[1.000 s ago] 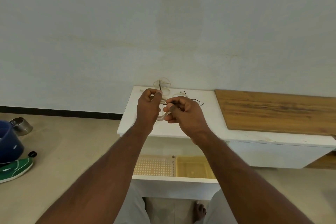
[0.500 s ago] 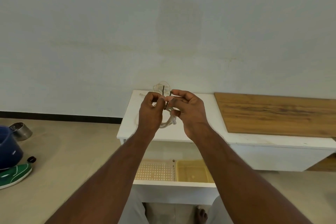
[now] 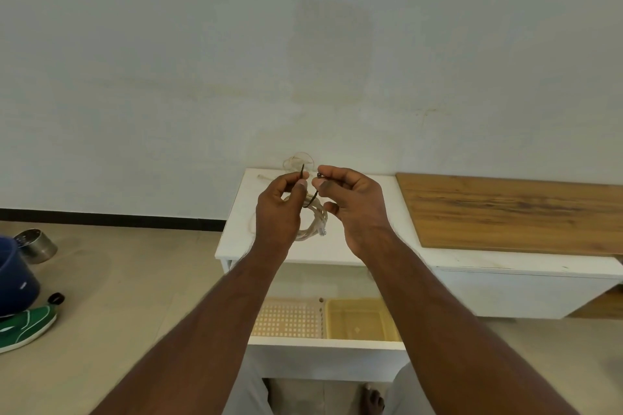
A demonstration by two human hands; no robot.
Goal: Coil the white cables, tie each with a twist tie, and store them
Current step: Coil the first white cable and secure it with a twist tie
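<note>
Change: both ends of the twist tie now stand apart above the coil, where half a second ago my two hands held them pressed close together.
Step in hand: tying the coiled white cable; I judge the tie is looped under the bundle and not yet twisted shut.
Left hand: fingers curled, thumb and forefinger pinching one dark end of the tie, which sticks up above the coil.
Right hand: fingers curled, thumb and forefinger pinching the other end, just beside my left thumb.
Cable: held in the air above the white table, hanging below my fingers, its plug end at the coil's lower right.
Next move: cross the two ends over the coil and turn them round each other, keeping the loops bunched so none slips out.
Second cable: loose, lying behind the coil at the table's far edge by the wall; not yet coiled, it seems.
Storage: a perforated tray and a yellow bin sit on the shelf below the coil, likely where it goes.
In the way: nothing between my hands; a wooden board lies right of the coil; a blue bucket, a steel bowl and a green shoe sit on the floor far left of it.
</note>
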